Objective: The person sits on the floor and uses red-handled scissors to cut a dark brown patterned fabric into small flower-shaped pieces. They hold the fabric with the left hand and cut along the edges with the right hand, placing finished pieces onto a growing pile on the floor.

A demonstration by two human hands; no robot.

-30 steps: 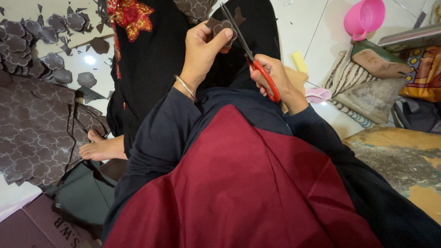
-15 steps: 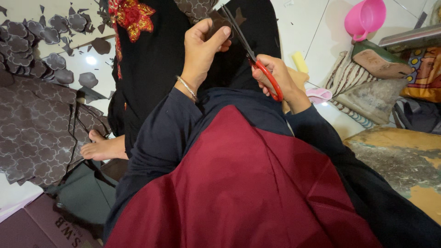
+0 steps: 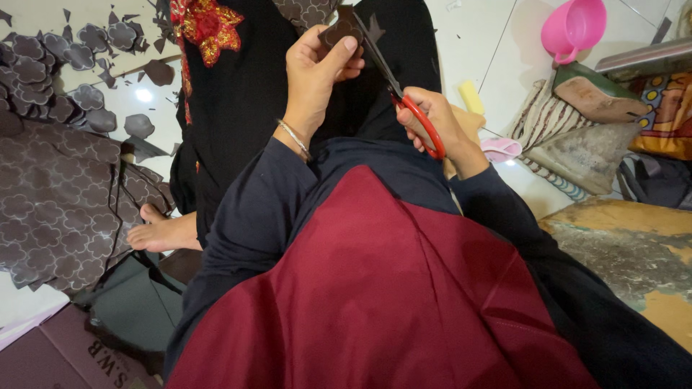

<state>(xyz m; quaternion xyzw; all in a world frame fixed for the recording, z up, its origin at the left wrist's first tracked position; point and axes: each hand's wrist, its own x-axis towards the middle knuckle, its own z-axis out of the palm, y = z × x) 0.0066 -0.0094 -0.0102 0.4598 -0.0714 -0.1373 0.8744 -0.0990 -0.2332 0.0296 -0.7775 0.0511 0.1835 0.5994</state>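
My left hand (image 3: pixel 317 72) pinches a small dark brown fabric piece (image 3: pixel 339 32) between thumb and fingers, raised over my lap. My right hand (image 3: pixel 432 122) grips red-handled scissors (image 3: pixel 411 108); their dark blades point up-left and meet the edge of the piece. A thin bangle sits on my left wrist. Both arms are in dark navy sleeves, and a dark red cloth (image 3: pixel 375 288) covers my lap below them. Black fabric with a red and gold flower patch (image 3: pixel 209 25) lies on the floor just beyond my hands.
A large brown patterned sheet (image 3: pixel 58 202) and several cut-out scalloped pieces (image 3: pixel 72 65) lie on the white floor at left. My bare foot (image 3: pixel 162 234) shows beside them. A pink plastic cup (image 3: pixel 573 25), striped cloth, cushions and a yellow block (image 3: pixel 472 97) sit at right.
The scissors and the brown piece have shifted slightly as the blades work along its edge. Both hands stay in nearly the same place.
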